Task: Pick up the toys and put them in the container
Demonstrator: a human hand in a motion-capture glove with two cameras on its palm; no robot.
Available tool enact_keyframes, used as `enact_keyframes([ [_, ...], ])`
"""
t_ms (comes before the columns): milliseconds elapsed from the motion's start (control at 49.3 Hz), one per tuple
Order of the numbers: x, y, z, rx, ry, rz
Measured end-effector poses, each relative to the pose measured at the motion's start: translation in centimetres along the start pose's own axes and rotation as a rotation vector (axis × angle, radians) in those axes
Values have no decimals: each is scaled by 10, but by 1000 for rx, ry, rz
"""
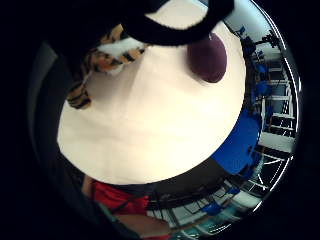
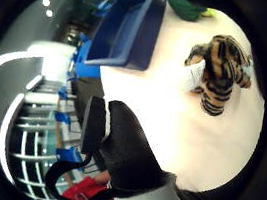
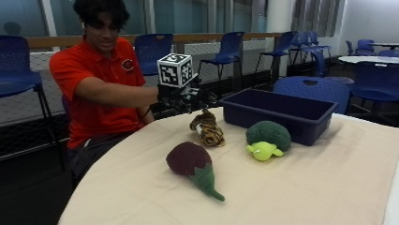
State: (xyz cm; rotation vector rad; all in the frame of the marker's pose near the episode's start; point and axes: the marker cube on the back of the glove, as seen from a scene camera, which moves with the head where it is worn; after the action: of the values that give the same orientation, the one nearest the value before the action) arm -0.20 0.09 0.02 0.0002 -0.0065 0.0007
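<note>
A striped tiger toy (image 3: 207,129) lies on the cream table (image 3: 324,187) near its far edge. My gloved right hand (image 3: 186,99) hovers just above and behind it, fingers loosely spread and holding nothing. In the thumb side palm view the tiger (image 2: 221,67) lies apart from the thumb (image 2: 121,151). A purple eggplant toy (image 3: 192,165) lies nearer the front and also shows in the little finger side view as the eggplant (image 1: 207,56). A green broccoli toy (image 3: 268,138) sits against the dark blue container (image 3: 282,114), whose inside shows nothing.
Blue chairs (image 3: 232,49) and a railing stand behind the round table. The person in a red shirt (image 3: 93,79) sits at the table's far left edge. Bare tabletop stretches to the front right.
</note>
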Motion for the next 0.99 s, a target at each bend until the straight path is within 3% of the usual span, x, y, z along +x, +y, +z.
enact_keyframes([
  [588, -6, -29, 3, 15, 42, 13],
  [993, 7, -69, 38, -169, 200, 123],
])
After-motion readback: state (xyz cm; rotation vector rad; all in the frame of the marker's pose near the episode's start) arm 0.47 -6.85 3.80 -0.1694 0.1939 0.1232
